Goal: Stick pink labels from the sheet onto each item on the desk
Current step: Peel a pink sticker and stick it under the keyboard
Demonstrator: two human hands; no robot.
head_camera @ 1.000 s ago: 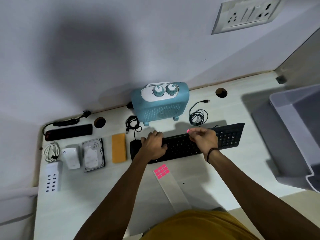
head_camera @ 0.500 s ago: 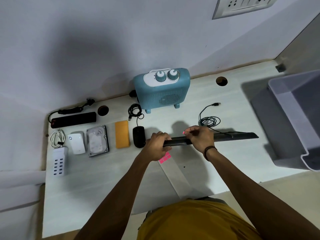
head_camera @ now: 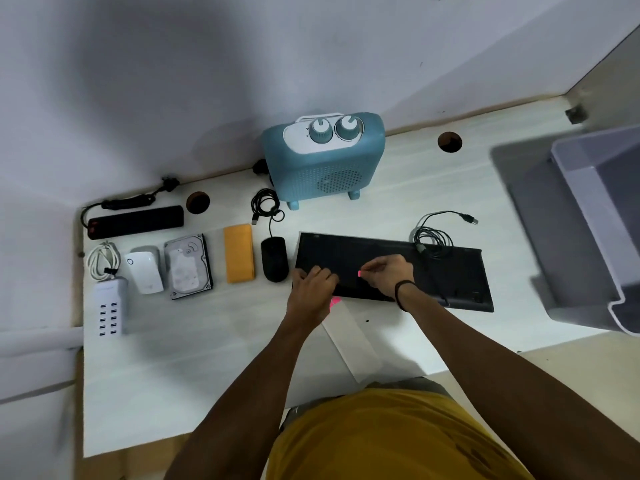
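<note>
The black keyboard (head_camera: 453,271) lies upside down on the white desk (head_camera: 207,358), its flat underside facing up. My left hand (head_camera: 313,289) grips its near left edge. My right hand (head_camera: 386,275) hovers over the underside and pinches a small pink label (head_camera: 359,274) at its fingertips. The label sheet (head_camera: 349,341) lies just in front of the keyboard; its remaining pink labels (head_camera: 335,301) peek out beside my left hand.
To the left lie a black mouse (head_camera: 274,258), orange pad (head_camera: 238,252), hard drive (head_camera: 188,266), white adapter (head_camera: 144,269), white multi-port charger (head_camera: 110,306), coiled white cable (head_camera: 103,260) and black power strip (head_camera: 135,221). A teal heater (head_camera: 323,161) stands behind. A grey bin (head_camera: 595,216) is right.
The keyboard went from keys-up, through standing on its edge, to lying flipped with its underside up. My right hand kept the pink label and now hovers over that underside.
</note>
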